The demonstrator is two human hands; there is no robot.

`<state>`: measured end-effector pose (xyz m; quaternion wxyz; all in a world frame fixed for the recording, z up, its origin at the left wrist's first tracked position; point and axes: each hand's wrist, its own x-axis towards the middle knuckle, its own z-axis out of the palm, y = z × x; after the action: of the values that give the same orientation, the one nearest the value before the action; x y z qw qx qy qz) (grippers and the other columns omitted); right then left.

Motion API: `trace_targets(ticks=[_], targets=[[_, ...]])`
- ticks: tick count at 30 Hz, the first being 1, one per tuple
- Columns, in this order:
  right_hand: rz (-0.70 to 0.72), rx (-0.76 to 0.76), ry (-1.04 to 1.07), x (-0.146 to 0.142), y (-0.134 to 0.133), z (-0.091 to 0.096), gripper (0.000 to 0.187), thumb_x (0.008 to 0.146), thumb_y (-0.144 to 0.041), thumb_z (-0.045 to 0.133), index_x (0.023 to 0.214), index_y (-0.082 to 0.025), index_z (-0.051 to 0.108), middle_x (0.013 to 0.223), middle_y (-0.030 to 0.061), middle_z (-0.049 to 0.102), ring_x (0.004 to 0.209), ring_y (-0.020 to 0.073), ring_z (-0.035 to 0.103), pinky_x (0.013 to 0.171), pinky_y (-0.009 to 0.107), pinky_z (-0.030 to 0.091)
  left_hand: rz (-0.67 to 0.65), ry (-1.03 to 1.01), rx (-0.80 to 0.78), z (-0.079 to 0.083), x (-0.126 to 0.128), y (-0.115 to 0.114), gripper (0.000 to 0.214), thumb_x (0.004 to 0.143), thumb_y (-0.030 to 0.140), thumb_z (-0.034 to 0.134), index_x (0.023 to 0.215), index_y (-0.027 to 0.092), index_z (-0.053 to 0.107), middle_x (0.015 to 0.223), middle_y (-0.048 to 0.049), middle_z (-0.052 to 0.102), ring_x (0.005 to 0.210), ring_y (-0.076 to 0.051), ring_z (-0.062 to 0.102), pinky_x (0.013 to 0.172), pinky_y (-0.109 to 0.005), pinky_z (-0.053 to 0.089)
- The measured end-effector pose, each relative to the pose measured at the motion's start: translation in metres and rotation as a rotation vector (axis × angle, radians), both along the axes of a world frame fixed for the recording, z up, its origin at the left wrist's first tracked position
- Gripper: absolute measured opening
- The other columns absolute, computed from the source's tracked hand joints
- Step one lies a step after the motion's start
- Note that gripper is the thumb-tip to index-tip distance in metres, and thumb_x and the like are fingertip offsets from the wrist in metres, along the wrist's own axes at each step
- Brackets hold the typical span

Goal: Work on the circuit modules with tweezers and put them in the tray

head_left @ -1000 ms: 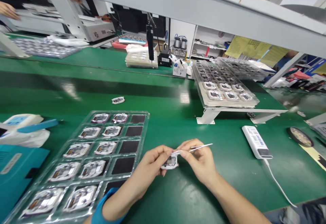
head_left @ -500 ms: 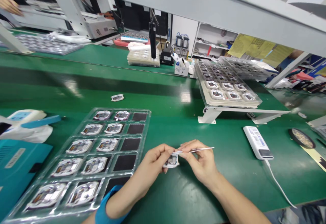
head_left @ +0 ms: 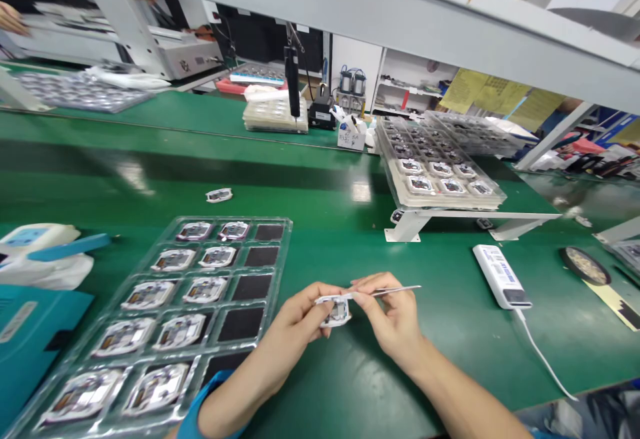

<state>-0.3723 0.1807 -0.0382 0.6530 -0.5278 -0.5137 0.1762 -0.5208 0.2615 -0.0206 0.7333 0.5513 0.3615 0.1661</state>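
My left hand (head_left: 295, 319) grips a small white-framed electronic module (head_left: 341, 312) between thumb and fingers, above the green bench. My right hand (head_left: 393, 309) is closed around thin metal tweezers (head_left: 407, 288), which point out to the right. Its thumb and forefinger pinch at the module's upper right edge, where a small whitish piece shows; what exactly they pinch is hard to make out. Left of my hands lies a clear plastic tray (head_left: 289, 226) with similar modules (head_left: 180, 330) in two columns. Dark pads show in its right column.
A single module (head_left: 219, 195) lies behind the tray. Stacked trays (head_left: 450, 202) rest on a raised stand (head_left: 407, 229). To the right are a white corded device (head_left: 501, 278) and a round black dish (head_left: 585, 266). A teal box (head_left: 35, 339) sits at left; an electric screwdriver (head_left: 291, 79) hangs behind.
My left thumb has slid left and down across the module, baring more of its white frame. The tweezers lie slightly differently in my right hand. The whole view has shifted a little.
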Motion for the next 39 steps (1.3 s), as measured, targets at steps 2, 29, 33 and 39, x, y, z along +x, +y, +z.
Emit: trace_targets(ticks=[2, 29, 33, 39], targets=[[0.007, 0.033, -0.045, -0.0002, -0.0004, -0.0003, 0.008, 0.089, -0.014, 0.067, 0.088, -0.021, 0.066, 0.080, 0.0037, 0.076, 0.079, 0.0183, 0.075, 0.081, 0.034, 0.062, 0.007, -0.012, -0.001, 0.0000, 0.0002, 0.0002, 0.037, 0.077, 0.048, 0.067, 0.094, 0.016, 0.071, 0.076, -0.0001, 0.059, 0.067, -0.014, 0.046, 0.059, -0.023, 0.036], [0.044, 0.165, -0.049, -0.0056, 0.0000, -0.0051, 0.022, 0.084, -0.004, 0.069, 0.092, -0.024, 0.072, 0.089, 0.0033, 0.078, 0.086, 0.0182, 0.074, 0.088, 0.033, 0.059, 0.149, -0.183, -0.204, -0.0024, 0.0035, 0.0024, 0.027, 0.064, 0.038, 0.079, 0.079, 0.017, 0.074, 0.075, 0.0004, 0.064, 0.064, -0.012, 0.046, 0.056, -0.022, 0.035], [0.046, 0.161, -0.078, -0.0044, 0.0000, -0.0055, 0.020, 0.084, -0.005, 0.068, 0.093, -0.023, 0.072, 0.090, 0.0041, 0.078, 0.086, 0.0191, 0.074, 0.086, 0.034, 0.060, 0.126, -0.161, -0.169, -0.0026, 0.0025, 0.0030, 0.030, 0.067, 0.042, 0.077, 0.084, 0.017, 0.073, 0.074, 0.0011, 0.063, 0.064, -0.012, 0.045, 0.057, -0.023, 0.033], [-0.009, 0.162, -0.086, -0.0015, 0.0020, -0.0009, 0.010, 0.087, -0.013, 0.068, 0.087, -0.022, 0.072, 0.082, 0.0050, 0.079, 0.078, 0.0208, 0.075, 0.085, 0.038, 0.061, -0.009, -0.145, -0.024, 0.0010, -0.0010, 0.0027, 0.032, 0.073, 0.033, 0.075, 0.101, 0.019, 0.070, 0.087, -0.0004, 0.067, 0.078, -0.015, 0.054, 0.070, -0.024, 0.041]])
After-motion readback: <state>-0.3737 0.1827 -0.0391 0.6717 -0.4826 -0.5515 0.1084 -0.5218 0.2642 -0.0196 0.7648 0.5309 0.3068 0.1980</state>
